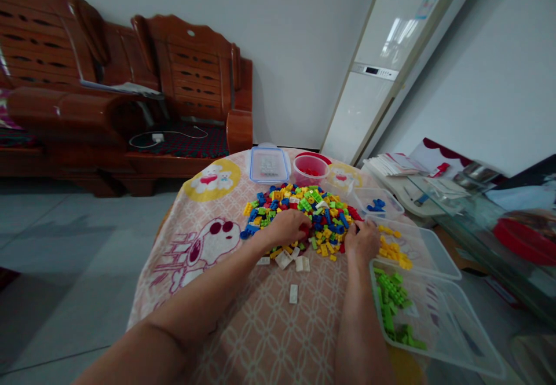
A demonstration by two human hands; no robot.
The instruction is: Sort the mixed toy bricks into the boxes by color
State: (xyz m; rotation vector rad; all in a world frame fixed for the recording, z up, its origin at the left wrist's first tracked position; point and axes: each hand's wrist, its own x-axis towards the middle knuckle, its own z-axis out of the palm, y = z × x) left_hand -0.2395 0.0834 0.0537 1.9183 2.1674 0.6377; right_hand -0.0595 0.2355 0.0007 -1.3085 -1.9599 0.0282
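A heap of small red, blue, yellow and green bricks (304, 208) lies on a table under a pink cartoon cloth (208, 246). My left hand (286, 227) rests on the heap's near left side, fingers curled over bricks, with a red one at the fingertips. My right hand (361, 240) is at the heap's near right edge, fingers bent down into the bricks. What either hand grips is hidden. A few white bricks (293, 262) lie loose just in front of the heap.
Clear boxes stand to the right: green bricks (393, 304), yellow bricks (393, 252), blue bricks (376, 205). A round red tub (309, 169) and a lid (268, 165) sit behind the heap. Wooden sofa at back left, glass table with papers right.
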